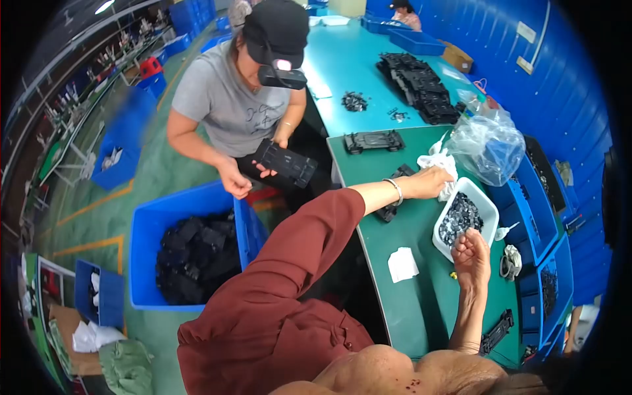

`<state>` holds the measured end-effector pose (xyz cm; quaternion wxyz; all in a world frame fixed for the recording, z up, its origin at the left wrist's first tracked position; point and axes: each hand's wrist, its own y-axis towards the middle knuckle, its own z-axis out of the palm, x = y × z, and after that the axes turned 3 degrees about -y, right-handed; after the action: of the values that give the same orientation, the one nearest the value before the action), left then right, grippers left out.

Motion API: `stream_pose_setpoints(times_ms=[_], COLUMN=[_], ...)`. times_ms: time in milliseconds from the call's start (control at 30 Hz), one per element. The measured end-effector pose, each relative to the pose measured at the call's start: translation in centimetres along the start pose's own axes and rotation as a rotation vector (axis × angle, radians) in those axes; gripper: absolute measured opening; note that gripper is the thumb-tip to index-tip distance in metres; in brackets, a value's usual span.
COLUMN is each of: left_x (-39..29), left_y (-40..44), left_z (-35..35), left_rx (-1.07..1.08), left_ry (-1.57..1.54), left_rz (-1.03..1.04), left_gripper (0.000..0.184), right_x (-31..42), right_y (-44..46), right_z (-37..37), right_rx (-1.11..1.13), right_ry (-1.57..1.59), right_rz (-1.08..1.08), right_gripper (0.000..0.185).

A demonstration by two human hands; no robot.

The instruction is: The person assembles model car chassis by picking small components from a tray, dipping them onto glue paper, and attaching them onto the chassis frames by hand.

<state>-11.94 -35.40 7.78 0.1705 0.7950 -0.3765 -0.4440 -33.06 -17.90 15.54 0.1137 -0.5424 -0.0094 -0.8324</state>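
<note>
My left hand point(426, 183), with a bracelet at the wrist, has its fingers closed on a crumpled white cloth point(437, 162) beside a white bin. Below that wrist lies a black plastic part point(388, 209), half covered by my forearm. My right hand point(471, 253) is at the near rim of the white bin point(492, 227), its fingers curled in; whatever they hold is hidden. Small dark, shiny pieces point(461, 217) fill much of the bin. A white slip of paper point(403, 264) lies on the green tabletop point(408, 309).
Across the corner, a co-worker point(240, 99) holds a black plastic tray-like part point(286, 163) over a blue crate point(141, 263) of dark parts. Further black parts point(421, 85) are stacked on the far table. A clear plastic bag point(490, 145) and blue bins point(550, 283) line the wall side.
</note>
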Motion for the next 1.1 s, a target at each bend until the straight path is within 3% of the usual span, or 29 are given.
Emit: stream_pose_setpoints(times_ms=[133,300,400,500,633,700,767,900,1033,1100], left_x=[-2.5,-7.6,-8.2,-7.5,-6.6,-6.4,-6.1,-6.1,-6.1,-6.1], left_y=[-2.3,-6.2,-8.4,-9.6,-10.8,-11.1,-11.0,-10.3,-9.9,-9.5], left_z=[-1.9,-6.3,-7.6,-7.9,-7.6,-7.3,-7.1,-6.6,-5.9,-6.3], left_rx=[-0.163,-0.091,-0.076,0.033,0.101,0.088,0.077,0.108,0.028,0.066], left_ry=[0.138,0.409,0.640,0.633,0.506,0.512,0.518,0.396,0.544,0.540], left_rz=[-0.004,-0.132,-0.276,-0.449,-0.573,-0.560,-0.546,-0.604,-0.539,-0.553], left_gripper=[0.025,0.033,0.068,0.084,0.091,0.091,0.091,0.091,0.082,0.086], right_x=[-0.2,-0.3,-0.2,-0.2,-1.1,-1.9,-2.6,-2.4,-3.1,-3.4], right_y=[-0.2,-1.2,-2.1,-3.2,-4.6,-4.8,-4.6,-4.5,-3.8,-3.0], right_z=[0.2,0.0,-0.5,0.2,2.1,2.1,1.9,4.0,3.7,2.9], right_rx=[-0.007,0.032,0.056,0.043,0.035,0.047,0.096,0.075,0.071,0.106], right_ry=[0.010,-0.021,-0.111,-0.327,-0.673,-0.831,-1.086,-1.252,-1.283,-1.333], right_rz=[0.018,0.028,0.008,-0.059,-0.093,-0.027,-0.111,-0.130,-0.208,-0.163], right_gripper=[0.007,0.008,0.009,0.008,0.004,0.009,0.009,0.013,0.011,0.010])
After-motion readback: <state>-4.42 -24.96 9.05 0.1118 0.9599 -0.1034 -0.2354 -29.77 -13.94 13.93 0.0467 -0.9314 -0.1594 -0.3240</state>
